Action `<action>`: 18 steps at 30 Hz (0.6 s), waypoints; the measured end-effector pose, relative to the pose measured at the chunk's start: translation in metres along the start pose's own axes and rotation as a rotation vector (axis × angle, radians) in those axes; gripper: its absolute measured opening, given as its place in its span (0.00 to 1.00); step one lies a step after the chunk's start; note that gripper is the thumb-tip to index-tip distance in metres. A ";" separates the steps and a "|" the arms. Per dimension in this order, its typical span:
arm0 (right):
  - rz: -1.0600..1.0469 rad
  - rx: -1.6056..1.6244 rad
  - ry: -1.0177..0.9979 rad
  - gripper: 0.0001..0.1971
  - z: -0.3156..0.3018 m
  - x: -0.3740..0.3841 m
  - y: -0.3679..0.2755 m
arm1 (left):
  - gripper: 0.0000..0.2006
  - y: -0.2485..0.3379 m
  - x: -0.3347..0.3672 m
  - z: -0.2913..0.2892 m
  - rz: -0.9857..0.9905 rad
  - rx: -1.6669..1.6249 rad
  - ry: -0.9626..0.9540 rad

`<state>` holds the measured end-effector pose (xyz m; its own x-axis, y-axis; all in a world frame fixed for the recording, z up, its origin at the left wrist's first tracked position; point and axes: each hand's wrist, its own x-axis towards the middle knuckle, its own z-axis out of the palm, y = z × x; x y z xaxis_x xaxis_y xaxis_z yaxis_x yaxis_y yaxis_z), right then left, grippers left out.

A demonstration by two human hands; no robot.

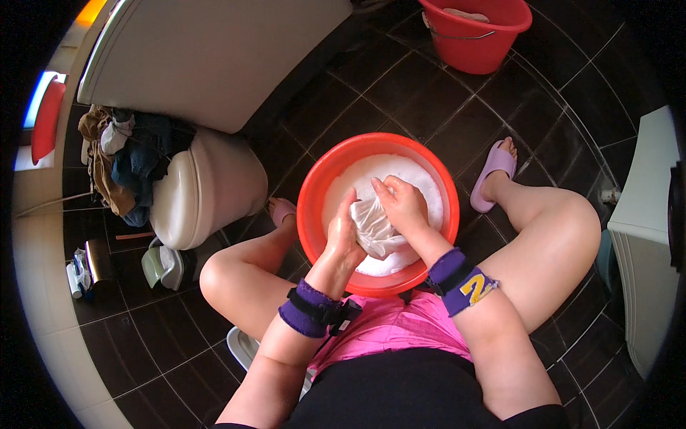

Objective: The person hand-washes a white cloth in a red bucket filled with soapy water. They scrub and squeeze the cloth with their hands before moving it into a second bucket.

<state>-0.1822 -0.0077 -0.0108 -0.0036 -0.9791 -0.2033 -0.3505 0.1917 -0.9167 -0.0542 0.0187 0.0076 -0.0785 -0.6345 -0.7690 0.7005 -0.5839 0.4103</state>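
Note:
A piece of white cloth, wet and bunched up, is held between my two hands over a red basin. White suds fill the basin below it. My left hand supports the cloth along its left side, fingers pointing away from me and curled against it. Gripping its upper right part, my right hand is closed with the knuckles up. The lower end of the cloth hangs loose toward me. What kind of garment it is cannot be made out.
The basin stands on dark floor tiles between my feet. On the left, clothes lie piled on a white toilet, near a small pale green bin. A red bucket stands far right. A white cabinet-like thing is at the right edge.

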 end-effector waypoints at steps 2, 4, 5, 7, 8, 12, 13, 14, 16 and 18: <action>0.062 0.089 -0.079 0.10 -0.001 0.001 0.010 | 0.28 0.010 -0.010 0.010 0.037 -0.030 -0.079; -0.374 0.322 0.063 0.18 -0.002 0.000 0.021 | 0.32 0.022 -0.008 0.002 0.104 -0.038 -0.093; -0.371 0.319 0.064 0.18 -0.008 -0.001 0.018 | 0.32 0.029 -0.007 0.001 0.133 -0.023 -0.061; -0.477 0.119 -0.184 0.25 -0.020 -0.006 0.002 | 0.29 0.040 -0.005 -0.014 0.194 -0.103 -0.128; -0.509 0.018 -0.191 0.26 -0.018 -0.009 -0.001 | 0.29 0.043 -0.005 -0.017 0.212 -0.125 -0.160; -0.436 -0.083 -0.247 0.18 -0.010 -0.014 0.007 | 0.28 0.045 -0.006 -0.021 0.208 -0.169 -0.209; -0.436 -0.083 -0.247 0.18 -0.010 -0.012 0.009 | 0.28 0.047 -0.006 -0.023 0.208 -0.169 -0.209; -0.442 -0.004 -0.252 0.15 -0.010 -0.009 0.013 | 0.27 0.050 -0.008 -0.025 0.240 -0.109 -0.222; -0.414 0.163 -0.291 0.09 -0.008 -0.003 0.023 | 0.27 0.052 -0.008 -0.024 0.353 0.076 -0.086; -0.372 0.302 -0.300 0.09 -0.006 0.001 0.026 | 0.27 0.052 -0.009 -0.025 0.503 0.364 -0.024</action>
<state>-0.1975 -0.0044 -0.0331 0.3504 -0.9309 0.1036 0.0066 -0.1082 -0.9941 0.0009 0.0068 0.0234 0.1791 -0.8856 -0.4286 0.3698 -0.3431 0.8634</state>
